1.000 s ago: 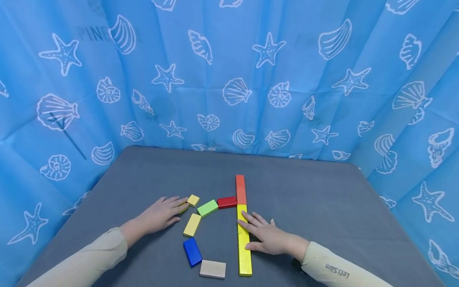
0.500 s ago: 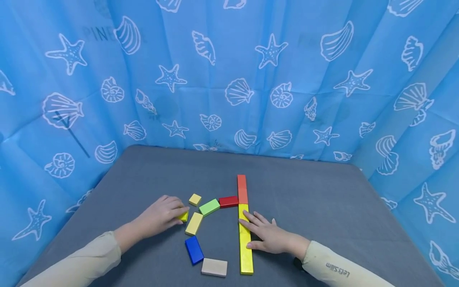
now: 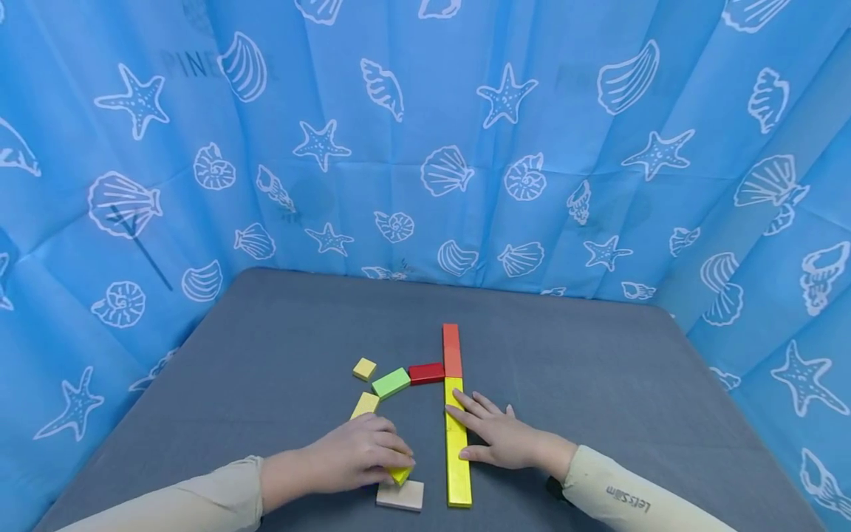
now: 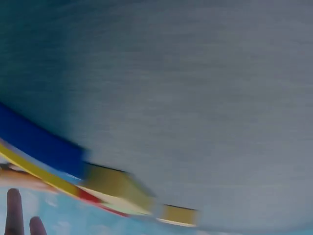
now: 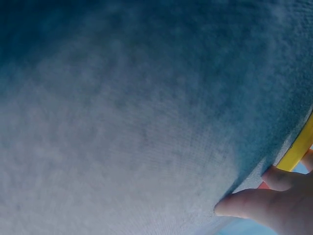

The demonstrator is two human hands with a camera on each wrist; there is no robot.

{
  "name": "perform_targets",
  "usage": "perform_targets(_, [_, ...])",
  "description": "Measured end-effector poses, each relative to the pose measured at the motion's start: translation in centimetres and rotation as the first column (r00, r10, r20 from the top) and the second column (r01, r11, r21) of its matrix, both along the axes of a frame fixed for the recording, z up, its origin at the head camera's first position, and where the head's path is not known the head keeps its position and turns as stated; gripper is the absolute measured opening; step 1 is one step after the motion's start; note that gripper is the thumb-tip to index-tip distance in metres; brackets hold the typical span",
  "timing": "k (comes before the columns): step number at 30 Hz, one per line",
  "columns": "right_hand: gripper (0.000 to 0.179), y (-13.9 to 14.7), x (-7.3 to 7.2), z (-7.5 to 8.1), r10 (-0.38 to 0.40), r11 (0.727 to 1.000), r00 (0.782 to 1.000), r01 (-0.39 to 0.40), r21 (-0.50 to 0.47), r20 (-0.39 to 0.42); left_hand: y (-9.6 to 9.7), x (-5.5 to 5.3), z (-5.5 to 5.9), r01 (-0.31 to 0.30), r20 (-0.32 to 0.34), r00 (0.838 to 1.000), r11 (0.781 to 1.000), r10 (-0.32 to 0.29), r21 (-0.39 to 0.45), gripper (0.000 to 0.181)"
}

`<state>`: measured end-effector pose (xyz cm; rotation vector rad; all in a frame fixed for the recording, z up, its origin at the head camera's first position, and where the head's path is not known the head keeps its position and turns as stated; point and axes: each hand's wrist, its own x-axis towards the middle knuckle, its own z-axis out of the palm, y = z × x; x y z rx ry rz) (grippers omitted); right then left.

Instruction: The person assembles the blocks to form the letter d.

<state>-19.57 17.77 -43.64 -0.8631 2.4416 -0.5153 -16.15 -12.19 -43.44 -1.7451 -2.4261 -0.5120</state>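
Note:
My left hand (image 3: 362,452) grips a bright yellow block (image 3: 401,475) between thumb and fingers, just over the pale wooden block (image 3: 402,496). That hand partly covers a light yellow block (image 3: 365,405) and hides the blue block, which the left wrist view shows blurred (image 4: 41,144). Spread along the upright line of yellow blocks (image 3: 459,480), my right hand (image 3: 508,437) rests with fingers extended on their top and right side. Orange-red blocks (image 3: 451,351) continue this line at its far end. A red block (image 3: 426,374) and a green block (image 3: 391,383) curve leftward from it.
A small square yellow block (image 3: 364,369) lies by itself beyond the green one. Everything sits on a grey cloth-covered table (image 3: 585,355), and a blue curtain with shell prints (image 3: 425,148) stands behind and at the sides.
My left hand has picked up the yellow block at the far left and carried it right and nearer, over the blue and pale blocks. My right hand has stayed on the yellow line.

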Motion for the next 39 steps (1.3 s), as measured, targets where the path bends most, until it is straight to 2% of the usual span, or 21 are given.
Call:
perform_targets(2, [0.071, 0.1, 0.1, 0.1, 0.003, 1.0, 1.0, -0.003, -0.003, 0.002, 1.3, 0.4, 0.0, 0.039, 0.049, 0.998, 0.999, -0.038, -0.017, 0.033])
perform_targets(5, [0.071, 0.2, 0.1, 0.2, 0.008, 1.0, 1.0, -0.008, -0.01, 0.001, 2.8, 0.7, 0.1, 0.072, 0.084, 0.994, 0.996, -0.068, -0.053, 0.033])
perform_targets(7, [0.071, 0.2, 0.1, 0.1, 0.01, 1.0, 1.0, -0.01, -0.012, 0.0, 3.6, 0.9, 0.1, 0.072, 0.082, 0.994, 0.994, -0.066, -0.076, 0.034])
perform_targets(11, [0.071, 0.2, 0.1, 0.1, 0.015, 1.0, 1.0, -0.015, -0.016, -0.001, 4.4, 1.1, -0.1, 0.031, 0.043, 0.999, 0.992, -0.026, -0.122, 0.036])
perform_targets(14, [0.07, 0.1, 0.1, 0.2, 0.02, 1.0, 1.0, -0.02, -0.019, -0.005, 4.7, 1.2, -0.4, 0.007, 0.044, 0.999, 0.992, -0.001, -0.13, 0.037])
perform_targets(20, [0.071, 0.2, 0.1, 0.1, 0.024, 1.0, 1.0, -0.024, -0.017, -0.016, 5.2, 1.4, -0.8, 0.008, 0.05, 0.999, 0.994, -0.002, -0.105, 0.037])
perform_targets(25, [0.07, 0.3, 0.0, 0.0, 0.023, 1.0, 1.0, -0.023, -0.018, -0.013, 5.6, 1.7, -1.0, 0.008, 0.02, 1.0, 0.995, -0.007, -0.102, 0.04])
perform_targets(39, [0.071, 0.3, 0.0, 0.1, 0.019, 0.999, 1.0, -0.019, -0.028, -0.009, 5.5, 2.4, -0.9, -0.065, -0.075, 0.996, 0.988, 0.055, -0.139, 0.035])
